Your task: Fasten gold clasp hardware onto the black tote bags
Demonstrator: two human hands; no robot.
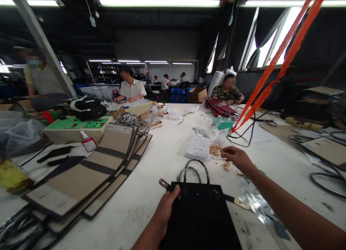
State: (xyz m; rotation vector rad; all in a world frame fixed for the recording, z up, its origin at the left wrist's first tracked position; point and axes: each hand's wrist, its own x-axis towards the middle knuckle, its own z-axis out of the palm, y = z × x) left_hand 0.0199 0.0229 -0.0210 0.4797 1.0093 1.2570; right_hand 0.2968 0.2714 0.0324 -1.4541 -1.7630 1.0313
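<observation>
A black handbag (pixel 201 214) with two wrapped handles is in front of me at the bottom middle. My left hand (pixel 169 206) grips its upper left edge, thumb on the front face. A strap with a gold-coloured metal end (pixel 242 204) sticks out on the bag's right, and another metal-ended strap (pixel 163 183) on its left. Beyond the bag, my right hand (pixel 238 158) has its fingers pinched together at a pile of small gold-coloured metal fittings (pixel 215 150). What sits between those fingertips is too small to make out. A few loose fittings (pixel 227 166) lie just below the hand.
Stacked flat bag panels (pixel 89 174) cover the left of the white table (pixel 137 203), near a green-topped machine (pixel 77 125) and a red-and-white bottle (pixel 88 141). Orange plastic strands (pixel 270 87) hang at right. Clear plastic pieces (pixel 259 196) lie right of the bag. Co-workers sit beyond.
</observation>
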